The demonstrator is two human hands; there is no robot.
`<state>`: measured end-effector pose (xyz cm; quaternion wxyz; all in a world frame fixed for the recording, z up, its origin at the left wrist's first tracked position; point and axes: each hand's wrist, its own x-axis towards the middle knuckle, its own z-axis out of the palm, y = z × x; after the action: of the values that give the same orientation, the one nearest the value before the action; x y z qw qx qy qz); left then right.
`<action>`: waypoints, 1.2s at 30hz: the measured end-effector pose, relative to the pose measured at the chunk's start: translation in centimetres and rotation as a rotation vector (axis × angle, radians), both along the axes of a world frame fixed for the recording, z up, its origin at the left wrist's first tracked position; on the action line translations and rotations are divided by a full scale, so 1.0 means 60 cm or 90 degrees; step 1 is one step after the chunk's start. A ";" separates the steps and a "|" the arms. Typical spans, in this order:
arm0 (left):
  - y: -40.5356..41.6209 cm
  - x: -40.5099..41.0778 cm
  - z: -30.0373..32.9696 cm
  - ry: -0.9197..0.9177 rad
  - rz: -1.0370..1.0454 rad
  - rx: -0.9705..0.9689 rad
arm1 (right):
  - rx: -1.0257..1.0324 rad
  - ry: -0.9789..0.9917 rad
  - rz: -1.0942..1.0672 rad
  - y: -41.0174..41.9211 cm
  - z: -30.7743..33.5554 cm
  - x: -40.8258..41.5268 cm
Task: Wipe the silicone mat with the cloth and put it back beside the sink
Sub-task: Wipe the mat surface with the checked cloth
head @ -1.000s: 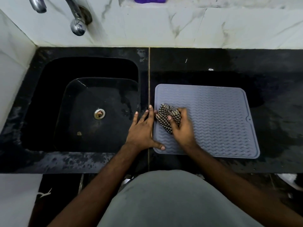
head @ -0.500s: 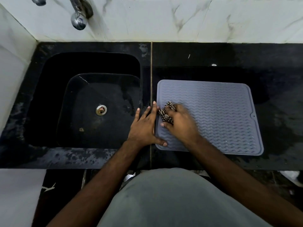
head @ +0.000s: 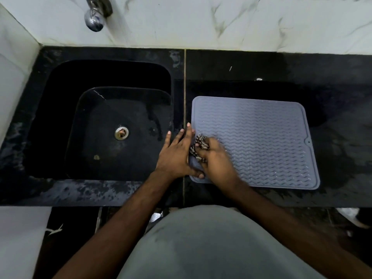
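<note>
A grey ribbed silicone mat (head: 259, 141) lies flat on the black counter, just right of the sink (head: 112, 125). My right hand (head: 216, 160) grips a bunched black-and-white checked cloth (head: 199, 147) and presses it onto the mat's near left part; it looks blurred. My left hand (head: 177, 153) lies flat with straight fingers on the counter strip at the mat's left edge, its thumb resting on the mat's near left corner. Most of the cloth is hidden under my right hand.
The black counter (head: 332, 137) looks wet around the mat. A chrome tap (head: 94, 17) sticks out of the white marble wall above the sink. The sink's drain (head: 121, 132) sits mid-basin. The counter's front edge runs just below my wrists.
My right hand has dragged the cloth toward the mat's near left corner, closer to my left hand. My left hand stays in place. The view has tilted slightly.
</note>
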<state>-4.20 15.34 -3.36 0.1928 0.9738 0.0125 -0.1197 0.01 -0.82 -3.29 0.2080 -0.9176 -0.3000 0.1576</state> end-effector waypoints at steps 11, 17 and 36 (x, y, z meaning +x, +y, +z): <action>0.002 0.003 -0.004 0.016 -0.008 -0.001 | -0.082 -0.022 0.027 -0.016 0.046 0.022; 0.001 0.002 -0.005 0.017 -0.005 -0.002 | -0.073 -0.053 0.019 -0.029 0.033 0.010; 0.005 0.002 0.000 0.008 0.018 -0.075 | -0.006 -0.013 -0.032 0.024 0.044 0.054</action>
<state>-4.11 15.66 -3.36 0.2512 0.9598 0.0203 -0.1240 3.24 0.61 -0.66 0.2047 -0.9274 -0.2781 0.1439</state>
